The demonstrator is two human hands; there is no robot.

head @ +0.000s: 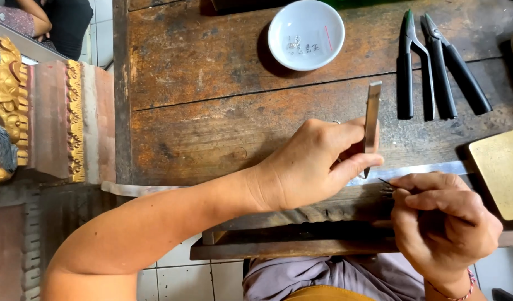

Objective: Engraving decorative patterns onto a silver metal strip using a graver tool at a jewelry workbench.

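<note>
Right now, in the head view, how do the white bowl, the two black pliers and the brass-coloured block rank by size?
1. White bowl, widest.
2. Brass-coloured block, cut off at the frame edge, so its rank is unsure.
3. The two black pliers, long but thin; each looks alike.

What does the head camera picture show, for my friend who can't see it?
A person's left hand holds metal tweezers upright over a worn wooden workbench, while the right hand pinches a thin dark wire beside the tip. Farther back sit a white bowl with tiny metal bits and two black-handled pliers.
</note>
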